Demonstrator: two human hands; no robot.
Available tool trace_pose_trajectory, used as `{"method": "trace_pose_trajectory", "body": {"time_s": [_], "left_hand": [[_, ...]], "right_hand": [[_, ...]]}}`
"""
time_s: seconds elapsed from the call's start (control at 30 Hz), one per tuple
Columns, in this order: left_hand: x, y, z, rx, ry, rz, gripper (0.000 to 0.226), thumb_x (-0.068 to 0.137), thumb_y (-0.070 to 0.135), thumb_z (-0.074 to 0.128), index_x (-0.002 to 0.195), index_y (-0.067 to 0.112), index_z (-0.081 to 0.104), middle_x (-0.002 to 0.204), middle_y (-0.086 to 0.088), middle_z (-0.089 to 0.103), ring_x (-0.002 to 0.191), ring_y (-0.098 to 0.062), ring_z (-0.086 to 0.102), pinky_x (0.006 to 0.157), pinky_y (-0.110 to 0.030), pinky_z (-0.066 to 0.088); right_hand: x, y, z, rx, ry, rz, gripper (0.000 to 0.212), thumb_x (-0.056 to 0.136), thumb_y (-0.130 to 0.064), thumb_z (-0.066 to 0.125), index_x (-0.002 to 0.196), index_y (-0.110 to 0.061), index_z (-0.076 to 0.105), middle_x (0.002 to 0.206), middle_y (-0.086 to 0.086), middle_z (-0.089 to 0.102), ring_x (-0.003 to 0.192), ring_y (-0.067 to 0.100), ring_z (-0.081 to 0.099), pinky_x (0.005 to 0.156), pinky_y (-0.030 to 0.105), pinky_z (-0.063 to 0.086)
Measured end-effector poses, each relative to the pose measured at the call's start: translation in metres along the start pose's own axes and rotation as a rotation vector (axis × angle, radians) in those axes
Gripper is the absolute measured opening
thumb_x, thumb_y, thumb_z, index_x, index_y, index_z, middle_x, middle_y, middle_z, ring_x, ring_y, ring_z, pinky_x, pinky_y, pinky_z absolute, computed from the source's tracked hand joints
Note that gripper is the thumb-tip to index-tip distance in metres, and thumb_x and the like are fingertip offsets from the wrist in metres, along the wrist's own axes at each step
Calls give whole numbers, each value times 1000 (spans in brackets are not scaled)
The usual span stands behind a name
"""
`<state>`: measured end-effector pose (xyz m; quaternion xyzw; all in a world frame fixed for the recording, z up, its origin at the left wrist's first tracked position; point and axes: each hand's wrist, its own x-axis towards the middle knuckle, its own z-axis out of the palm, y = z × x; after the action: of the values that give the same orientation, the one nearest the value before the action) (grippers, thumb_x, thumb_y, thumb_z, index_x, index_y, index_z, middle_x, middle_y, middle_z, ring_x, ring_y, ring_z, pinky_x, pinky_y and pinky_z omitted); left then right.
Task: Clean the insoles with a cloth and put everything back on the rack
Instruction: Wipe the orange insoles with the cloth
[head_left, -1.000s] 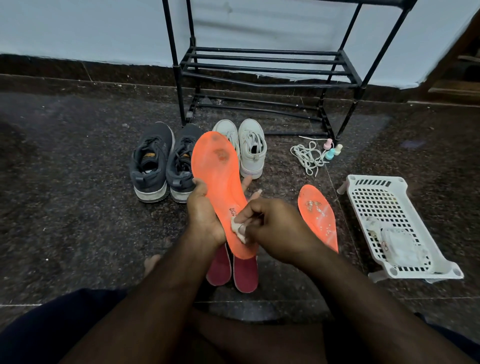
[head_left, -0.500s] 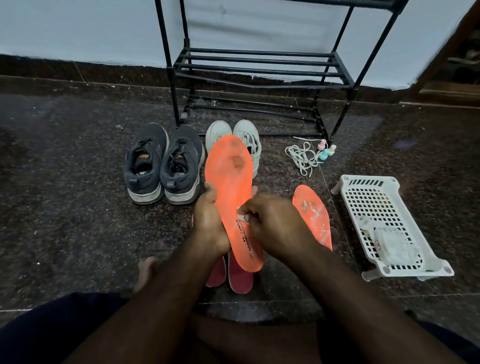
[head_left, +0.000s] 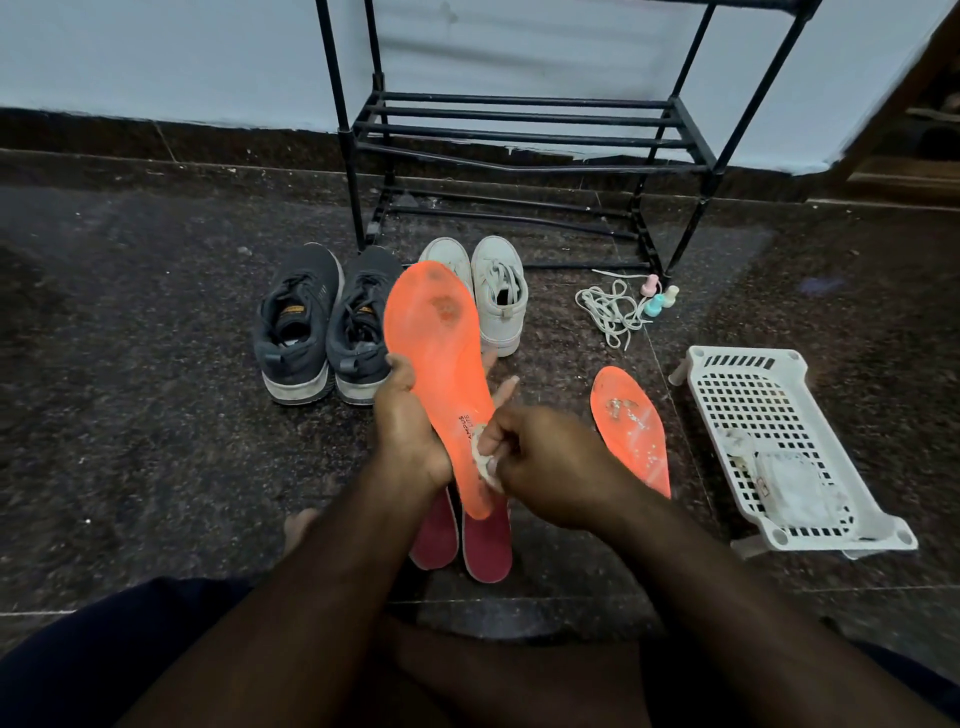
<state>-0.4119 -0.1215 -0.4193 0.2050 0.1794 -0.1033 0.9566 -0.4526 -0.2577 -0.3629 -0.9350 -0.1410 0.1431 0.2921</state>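
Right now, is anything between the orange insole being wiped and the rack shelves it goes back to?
Partly. The orange insole is held in the left hand, the right hand pressing a cloth on it. The grey sneakers and white sneakers stand on the floor before the rack; its shelves look bare.

four shoes (head_left: 296, 332), four insoles (head_left: 441, 374), three small bottles (head_left: 655, 305), one basket (head_left: 748, 364), one rack (head_left: 519, 135), one cloth (head_left: 488, 465).

Orange insole (head_left: 441, 374) with darker stains, second orange insole (head_left: 631, 431) white-speckled, maroon insoles (head_left: 485, 545), dark grey sneakers (head_left: 298, 322), white sneakers (head_left: 498, 296), white perforated basket (head_left: 748, 395), black rack (head_left: 519, 130).
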Motion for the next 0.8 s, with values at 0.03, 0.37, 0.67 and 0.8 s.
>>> {"method": "trace_pose_trajectory", "body": {"time_s": [0.03,0.37,0.67,0.8], "left_hand": [[-1,3,0,-32,-7,34,72,99,65,26,133,9,58,136,-16,62,127,-35,58,100,-62,42],[-5,-7,4,138,-40,-91,55,98,43,42,124,-1,63,113,-24,68,106,-40,61,113,-55,33],[-18,-18,12,228,-192,-234,55,98,43,39,123,4,69,121,-20,68,107,-34,68,98,-49,52],[-15,-19,9,224,-155,-263,69,99,61,34,96,8,78,91,-14,72,85,-27,72,86,-40,59]], "right_hand": [[-2,-2,3,53,-28,11,16,79,-9,62,86,-23,67,81,-8,71,75,4,63,70,23,48],[12,10,-19,216,436,-90,26,82,-1,62,92,-23,71,90,-12,66,85,2,61,76,21,47],[24,27,-28,-22,540,-224,29,81,3,59,101,-10,74,99,4,63,96,16,60,87,23,46],[27,20,-6,-59,382,-290,15,80,-10,69,94,-10,75,96,4,66,92,21,62,84,33,47]]}}
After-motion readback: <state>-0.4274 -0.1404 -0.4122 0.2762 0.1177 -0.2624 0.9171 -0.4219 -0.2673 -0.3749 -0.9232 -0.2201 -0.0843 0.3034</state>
